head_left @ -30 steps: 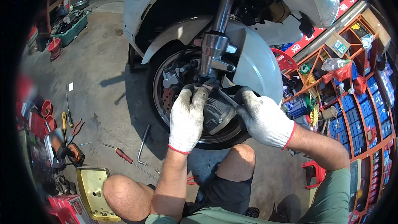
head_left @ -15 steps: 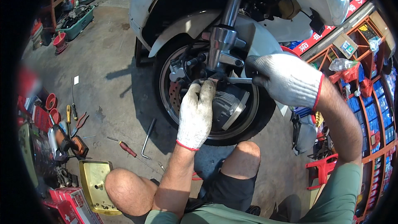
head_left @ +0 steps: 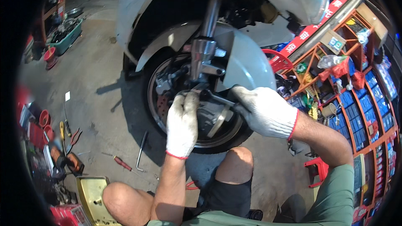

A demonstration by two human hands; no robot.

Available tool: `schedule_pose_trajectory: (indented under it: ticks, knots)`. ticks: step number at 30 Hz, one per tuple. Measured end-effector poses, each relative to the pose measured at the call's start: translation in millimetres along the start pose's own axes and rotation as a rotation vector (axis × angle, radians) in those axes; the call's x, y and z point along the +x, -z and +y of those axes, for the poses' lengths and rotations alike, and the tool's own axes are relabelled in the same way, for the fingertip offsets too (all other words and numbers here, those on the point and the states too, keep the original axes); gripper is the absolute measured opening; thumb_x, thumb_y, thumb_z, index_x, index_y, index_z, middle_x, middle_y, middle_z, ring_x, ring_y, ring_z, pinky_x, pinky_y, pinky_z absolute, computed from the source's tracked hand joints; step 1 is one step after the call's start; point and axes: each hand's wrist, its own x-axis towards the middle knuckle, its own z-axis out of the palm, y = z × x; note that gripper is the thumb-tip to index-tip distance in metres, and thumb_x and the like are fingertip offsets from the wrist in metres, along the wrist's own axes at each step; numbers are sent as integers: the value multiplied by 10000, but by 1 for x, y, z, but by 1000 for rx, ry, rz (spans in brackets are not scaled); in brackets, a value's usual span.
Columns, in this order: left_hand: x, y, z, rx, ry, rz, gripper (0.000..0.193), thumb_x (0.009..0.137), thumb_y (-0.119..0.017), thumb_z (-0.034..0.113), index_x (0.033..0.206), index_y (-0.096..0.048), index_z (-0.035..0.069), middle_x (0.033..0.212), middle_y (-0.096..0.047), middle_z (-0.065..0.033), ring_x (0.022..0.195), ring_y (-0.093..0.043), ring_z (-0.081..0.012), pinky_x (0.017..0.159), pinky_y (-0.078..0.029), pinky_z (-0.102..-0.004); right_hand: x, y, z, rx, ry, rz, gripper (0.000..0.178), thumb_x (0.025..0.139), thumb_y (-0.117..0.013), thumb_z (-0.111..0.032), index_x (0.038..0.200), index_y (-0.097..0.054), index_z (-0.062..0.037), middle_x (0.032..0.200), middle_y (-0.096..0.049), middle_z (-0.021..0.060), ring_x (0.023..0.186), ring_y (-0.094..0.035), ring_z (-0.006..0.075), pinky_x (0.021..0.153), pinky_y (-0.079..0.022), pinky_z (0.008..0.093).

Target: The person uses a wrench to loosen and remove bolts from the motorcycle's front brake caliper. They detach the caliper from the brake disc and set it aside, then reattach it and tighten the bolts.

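Note:
My right hand (head_left: 268, 113), in a white knit glove with a red cuff, is closed round the handle of a metal wrench (head_left: 221, 99). The dark head of the wrench sits near the wheel's hub, below the chrome fork leg (head_left: 202, 56). Just left of that head, the fingers of my gloved left hand (head_left: 182, 121) are pressed together; what they pinch is hidden. Behind both hands stands a scooter's front wheel, with its black tyre (head_left: 228, 145), a brake disc (head_left: 162, 106) and a pale mudguard (head_left: 250, 65).
On the floor to the left lie a red-handled screwdriver (head_left: 122, 163), a bent metal bar wrench (head_left: 141, 152) and pliers (head_left: 74, 139). A yellowish tray (head_left: 82, 192) stands beside my left knee. To the right are an orange shelf rack (head_left: 356, 152) and a red stool (head_left: 317, 171).
The wrench handle has swung downward, from nearly level to sloping, and my right hand has come lower with it. My left hand stays near the hub. The whole view has shifted somewhat.

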Motion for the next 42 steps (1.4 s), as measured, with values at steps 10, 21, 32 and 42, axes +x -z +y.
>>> schedule_pose_trajectory:
  ticks: [10, 21, 32, 42]
  knots:
    - [-1, -11, -9, 37, -46, 45, 338, 1068, -497, 280, 1055, -630, -30, 848, -615, -92, 771, -554, -172, 732, -464, -325, 47, 52, 3, -224, -6, -325, 194, 873, -626, -82, 1043, -649, 9, 859, -700, 207, 828, -719, 365, 700, -592, 441]
    - [0, -1, -6, 57, -4, -12, 319, 1067, -513, 275, 1008, -624, -18, 825, -611, -79, 726, -543, -140, 670, -462, -304, 2, -9, 1, 29, 0, 30, 219, 880, -553, -39, 1074, -566, 59, 671, -644, 216, 631, -681, 393, 532, -539, 477]
    - [-1, -3, -7, 42, -38, 7, 299, 1068, -501, 237, 1054, -635, -29, 838, -615, -93, 778, -547, -157, 730, -459, -310, 45, 51, 0, -156, -57, -272, 165, 932, -573, -106, 1061, -626, -18, 861, -678, 204, 860, -697, 362, 728, -572, 458]
    - [1, 1, -3, 52, -54, -22, 307, 1060, -517, 254, 1033, -631, -29, 819, -610, -97, 770, -552, -166, 730, -464, -320, -1, -19, -3, 17, -58, 71, 159, 944, -595, -115, 1028, -568, 17, 696, -635, 235, 686, -669, 434, 586, -527, 499]
